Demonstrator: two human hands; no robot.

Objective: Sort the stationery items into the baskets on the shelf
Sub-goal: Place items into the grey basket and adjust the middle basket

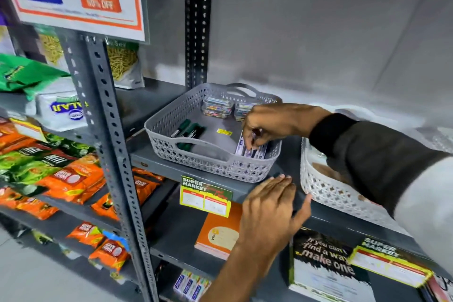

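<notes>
A grey perforated basket point(186, 152) stands on the shelf. Inside it lie green markers point(190, 131), small clear boxes point(217, 106) at the back, and white-and-purple pen packs point(255, 152) at the front right corner. My right hand point(274, 122) reaches into the basket from the right, fingertips pinched on one of the pen packs. My left hand point(272, 208) rests with fingers spread on the shelf's front edge, just below the basket, holding nothing. A white basket point(326, 191) sits to the right, partly hidden by my right sleeve.
An orange notebook point(218, 230) and a black-and-green book point(323, 262) lie on the shelf below. Small boxes point(190, 285) sit lower still. Snack packets point(71, 179) fill the left rack, behind a slotted grey upright point(110, 130). A price tag point(206, 195) hangs on the shelf edge.
</notes>
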